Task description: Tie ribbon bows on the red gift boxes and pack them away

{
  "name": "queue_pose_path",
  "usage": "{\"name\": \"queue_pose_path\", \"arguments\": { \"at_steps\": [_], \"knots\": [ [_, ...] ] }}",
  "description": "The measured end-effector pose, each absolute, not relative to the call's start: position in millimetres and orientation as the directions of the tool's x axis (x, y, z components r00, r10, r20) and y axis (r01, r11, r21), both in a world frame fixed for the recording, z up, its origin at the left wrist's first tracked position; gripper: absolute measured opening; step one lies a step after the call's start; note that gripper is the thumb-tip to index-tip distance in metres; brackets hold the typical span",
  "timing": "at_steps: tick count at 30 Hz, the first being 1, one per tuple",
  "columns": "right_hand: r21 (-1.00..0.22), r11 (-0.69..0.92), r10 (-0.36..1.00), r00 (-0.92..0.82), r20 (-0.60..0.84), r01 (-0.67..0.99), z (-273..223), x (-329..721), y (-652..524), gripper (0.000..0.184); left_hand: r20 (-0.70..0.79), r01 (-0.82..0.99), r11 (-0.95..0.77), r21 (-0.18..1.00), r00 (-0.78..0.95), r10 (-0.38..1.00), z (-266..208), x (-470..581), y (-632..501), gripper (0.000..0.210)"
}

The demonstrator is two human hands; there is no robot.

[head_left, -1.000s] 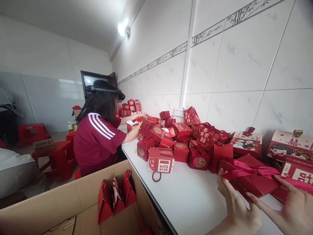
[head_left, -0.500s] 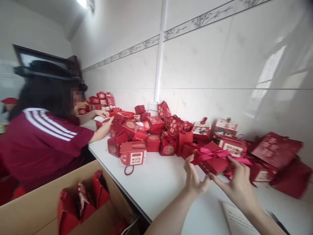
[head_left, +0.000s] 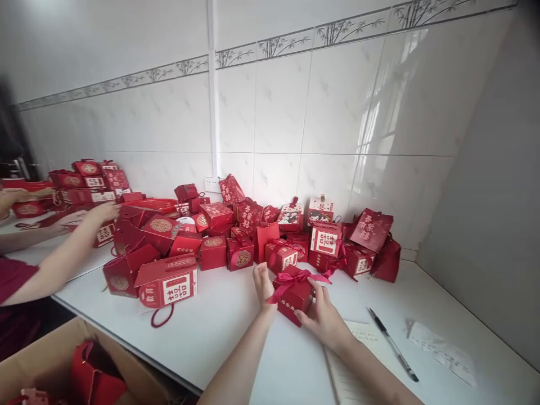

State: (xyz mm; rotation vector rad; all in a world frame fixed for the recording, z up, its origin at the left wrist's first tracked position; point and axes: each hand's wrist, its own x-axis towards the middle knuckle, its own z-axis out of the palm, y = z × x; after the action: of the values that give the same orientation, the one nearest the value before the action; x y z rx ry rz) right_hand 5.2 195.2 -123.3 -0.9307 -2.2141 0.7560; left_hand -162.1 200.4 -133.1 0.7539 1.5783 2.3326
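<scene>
A red gift box with a bright pink ribbon tied in a bow on top is between my two hands, low over the white table. My left hand is closed against its left side, some fingers out of sight. At the right side my right hand grips it, thumb at the lower front and fingers near the bow. Just behind stands a smaller red box with a ribbon. Whether the held box rests on the tabletop I cannot tell.
Many red gift boxes are heaped along the tiled wall. A notebook, a pen and a crumpled white wrapper lie at the right. A cardboard carton with red boxes stands lower left. A co-worker's arm reaches in at left.
The view has swung right, and the co-worker's head and torso have mostly left it. The ribboned box, still in both my hands, now appears lower, in front of the heap.
</scene>
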Motion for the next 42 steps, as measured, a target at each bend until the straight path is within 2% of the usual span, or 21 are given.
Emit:
{"name": "queue_pose_path", "arguments": {
  "at_steps": [5,9,14,17,20,22,27,31,34,36,40,42],
  "knots": [
    [-0.726,0.566,0.766,-0.574,0.288,0.39,-116,8,196,0.074,0.41,0.157,-0.434,0.887,-0.7,0.584,-124,-154,190,0.036],
    [-0.719,0.607,0.753,-0.534,0.384,0.339,-118,21,201,0.084,0.49,0.208,-0.463,0.862,-0.579,0.651,-119,-149,185,0.04],
    [-0.595,0.743,0.658,-0.498,0.565,0.305,-119,50,212,0.088,0.539,0.23,-0.49,0.841,-0.436,0.721,-117,-142,184,0.053],
    [-0.508,0.821,0.565,-0.502,0.655,0.261,-122,69,219,0.088,0.578,0.265,-0.517,0.814,-0.279,0.767,-115,-131,178,0.049],
    [-0.501,0.834,0.545,-0.492,0.679,0.231,-128,80,222,0.089,0.61,0.391,-0.532,0.751,-0.102,0.786,-114,-121,171,0.043],
    [-0.503,0.819,0.572,-0.461,0.678,0.276,-131,81,222,0.092,0.608,0.46,-0.521,0.719,-0.053,0.792,-114,-117,169,0.046],
    [-0.474,0.747,0.647,-0.344,0.681,0.466,-134,75,223,0.102,0.556,0.436,-0.466,0.77,-0.101,0.825,-105,-110,181,0.049],
    [-0.476,0.738,0.633,-0.245,0.735,0.479,-133,77,229,0.105,0.413,0.206,-0.379,0.902,-0.156,0.897,-92,-91,205,0.048],
    [-0.481,0.702,0.637,-0.161,0.754,0.525,-133,78,231,0.108,0.354,0.023,-0.357,0.934,-0.198,0.914,-93,-73,220,0.051],
    [-0.508,0.652,0.676,-0.129,0.725,0.562,-134,78,231,0.109,0.321,-0.028,-0.339,0.94,-0.262,0.91,-101,-64,227,0.053],
    [-0.509,0.619,0.725,-0.186,0.663,0.599,-136,78,227,0.109,0.235,-0.095,-0.271,0.958,-0.285,0.929,-117,-61,228,0.05],
    [-0.495,0.672,0.697,-0.245,0.674,0.55,-137,80,222,0.099,0.229,-0.1,-0.268,0.958,-0.295,0.928,-116,-64,221,0.049]
  ]
}}
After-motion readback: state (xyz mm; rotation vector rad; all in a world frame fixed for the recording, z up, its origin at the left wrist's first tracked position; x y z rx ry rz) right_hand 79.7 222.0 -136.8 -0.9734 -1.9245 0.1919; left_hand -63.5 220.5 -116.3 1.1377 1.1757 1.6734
